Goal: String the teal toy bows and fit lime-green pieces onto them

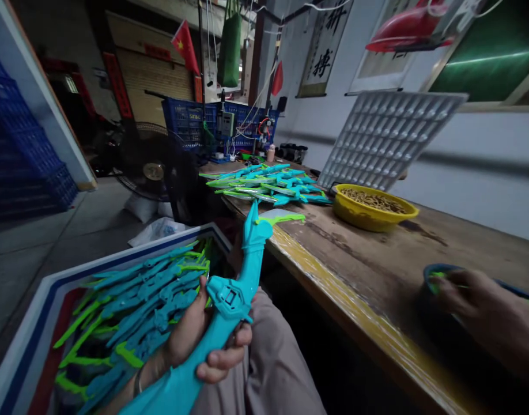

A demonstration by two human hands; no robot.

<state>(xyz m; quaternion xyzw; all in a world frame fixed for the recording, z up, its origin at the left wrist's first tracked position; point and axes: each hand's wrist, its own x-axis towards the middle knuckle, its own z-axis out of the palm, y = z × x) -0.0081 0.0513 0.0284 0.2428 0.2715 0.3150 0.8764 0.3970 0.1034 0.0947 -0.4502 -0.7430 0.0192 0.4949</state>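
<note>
Many teal toys fill box; bowl holds screws.

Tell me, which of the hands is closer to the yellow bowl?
Right. The right hand reaches into a small dark dish on the table, just in front of the yellow bowl. The left hand is off the table over the lap, gripping a teal toy.
</note>
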